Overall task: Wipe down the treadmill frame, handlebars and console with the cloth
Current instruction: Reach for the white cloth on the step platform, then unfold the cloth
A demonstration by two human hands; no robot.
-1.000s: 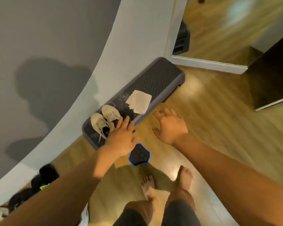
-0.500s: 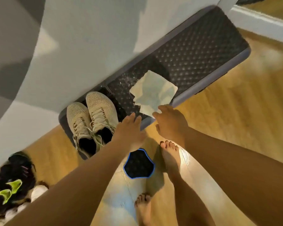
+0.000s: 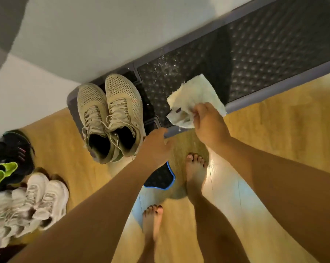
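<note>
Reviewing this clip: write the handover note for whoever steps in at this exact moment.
Right hand: grip shut on the cloth, bunched and lifted just above the studded step platform.
Left hand: empty, open, hovering by the platform's near edge beside the beige sneakers.
Done: cloth is in hand.
Left: all wiping. No treadmill frame, handlebars or console in view, so find the machine first.
</note>
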